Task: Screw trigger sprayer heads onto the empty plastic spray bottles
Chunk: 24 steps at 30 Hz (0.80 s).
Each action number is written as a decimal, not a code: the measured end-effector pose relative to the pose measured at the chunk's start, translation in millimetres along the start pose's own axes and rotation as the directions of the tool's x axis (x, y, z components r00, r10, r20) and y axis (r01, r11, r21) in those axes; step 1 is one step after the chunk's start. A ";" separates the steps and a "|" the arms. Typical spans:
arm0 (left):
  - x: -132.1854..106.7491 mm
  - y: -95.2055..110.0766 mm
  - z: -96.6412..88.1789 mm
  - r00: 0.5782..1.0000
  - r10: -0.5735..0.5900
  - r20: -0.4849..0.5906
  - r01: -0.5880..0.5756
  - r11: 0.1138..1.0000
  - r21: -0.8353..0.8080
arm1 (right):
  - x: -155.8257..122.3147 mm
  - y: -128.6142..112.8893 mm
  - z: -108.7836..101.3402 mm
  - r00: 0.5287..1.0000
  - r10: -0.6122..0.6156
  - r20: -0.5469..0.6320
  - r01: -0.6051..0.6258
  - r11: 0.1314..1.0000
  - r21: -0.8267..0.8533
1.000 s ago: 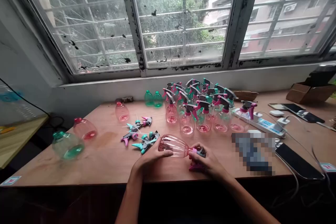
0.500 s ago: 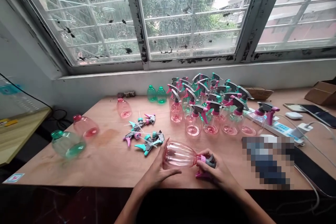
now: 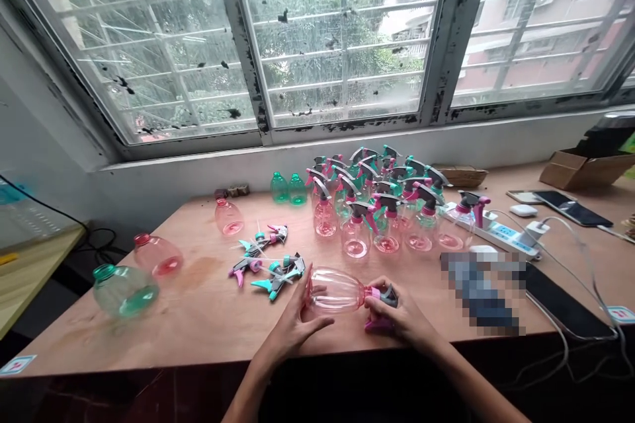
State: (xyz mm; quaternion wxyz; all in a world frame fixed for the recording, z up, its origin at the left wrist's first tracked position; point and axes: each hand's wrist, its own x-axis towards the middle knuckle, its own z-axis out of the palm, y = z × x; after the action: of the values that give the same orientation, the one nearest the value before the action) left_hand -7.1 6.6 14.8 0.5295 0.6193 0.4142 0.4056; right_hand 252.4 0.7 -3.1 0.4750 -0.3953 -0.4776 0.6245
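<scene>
A clear pink spray bottle (image 3: pixel 336 290) lies sideways between my hands, just above or on the front of the table. My left hand (image 3: pixel 296 314) cups its base, thumb stretched along the near side. At the neck, my right hand (image 3: pixel 394 314) is closed around the grey and pink spray head (image 3: pixel 387 297), whose pink trigger points down toward the table. Left of the bottle lies a small pile of loose spray heads (image 3: pixel 278 276) with turquoise and pink parts and thin tubes. Several assembled spray bottles (image 3: pixel 356 241) stand upright behind my hands.
Two green bottles without heads (image 3: pixel 288 190) stand near the wall. Pink bottles (image 3: pixel 159 256) and a green one (image 3: pixel 126 292) rest at the left. A power strip (image 3: pixel 501 236), phones (image 3: pixel 565 301), cables and a cardboard box (image 3: pixel 580 168) occupy the right side.
The camera view has turned slightly to the right, so the table's contents sit further left in the picture. Both hands keep the same hold on the pink bottle.
</scene>
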 end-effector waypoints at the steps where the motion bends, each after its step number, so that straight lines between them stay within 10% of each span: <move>1: -0.6 1.2 0.0 1.000 -0.001 0.000 0.001 1.000 0.013 | 0.3 -0.8 0.5 1.000 0.004 0.006 -0.004 1.000 0.009; 24: 1.4 -9.6 4.6 0.999 -0.022 -0.024 0.017 0.985 -0.173 | 5.6 10.2 -9.1 0.990 -0.049 0.133 0.045 0.999 0.026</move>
State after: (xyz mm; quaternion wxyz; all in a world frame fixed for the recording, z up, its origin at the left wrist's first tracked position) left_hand -3.1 7.3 4.9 0.5797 0.5618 0.3903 0.4427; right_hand 257.5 7.1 -15.4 0.4612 -0.3358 -0.5101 0.6437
